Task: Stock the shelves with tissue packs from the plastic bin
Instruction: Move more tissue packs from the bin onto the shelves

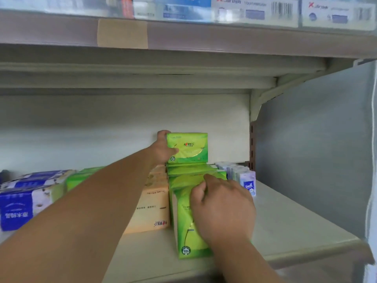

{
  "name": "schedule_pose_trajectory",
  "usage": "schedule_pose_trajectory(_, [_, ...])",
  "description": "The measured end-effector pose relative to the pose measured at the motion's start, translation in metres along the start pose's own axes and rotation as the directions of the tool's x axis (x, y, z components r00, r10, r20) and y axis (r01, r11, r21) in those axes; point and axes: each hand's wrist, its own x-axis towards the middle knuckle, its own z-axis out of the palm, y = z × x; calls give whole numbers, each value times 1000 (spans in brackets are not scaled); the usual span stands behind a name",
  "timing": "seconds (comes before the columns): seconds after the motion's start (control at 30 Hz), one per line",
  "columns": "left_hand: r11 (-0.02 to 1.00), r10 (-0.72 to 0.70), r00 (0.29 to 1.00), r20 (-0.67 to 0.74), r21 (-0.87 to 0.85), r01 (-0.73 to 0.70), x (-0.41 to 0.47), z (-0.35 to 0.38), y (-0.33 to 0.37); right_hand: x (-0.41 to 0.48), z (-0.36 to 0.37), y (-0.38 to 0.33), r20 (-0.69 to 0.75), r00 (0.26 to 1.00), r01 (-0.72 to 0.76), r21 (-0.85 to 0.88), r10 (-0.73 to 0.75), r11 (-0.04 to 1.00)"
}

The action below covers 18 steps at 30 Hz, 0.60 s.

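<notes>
My left hand reaches deep into the shelf and grips a green tissue pack by its left edge, holding it upright above the back of a row of green packs. My right hand rests on top of the front green tissue pack of that row, fingers curled over its upper edge. The row of green packs runs from the shelf's front toward the back wall. The plastic bin is out of view.
Orange tissue packs stand left of the green row, blue and white packs further left. Small white-purple packs sit to the right. Bare shelf board lies right of them. An upper shelf edge hangs overhead.
</notes>
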Motion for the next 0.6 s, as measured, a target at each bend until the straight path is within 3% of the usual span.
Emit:
schedule_pose_trajectory(0.27, [987, 34, 999, -12, 161, -31, -8, 0, -4, 1, 4, 0, 32, 999, -13, 8, 13, 1000])
schedule_pose_trajectory(0.47, [943, -116, 992, 49, 318, 95, -23, -7, 19, 1, 8, 3, 72, 997, 13, -4, -13, 1000])
schedule_pose_trajectory(0.6, [927, -139, 990, 4, 352, 128, -49, -13, 45, 3, 0, 2, 174, 985, 20, -8, -18, 1000])
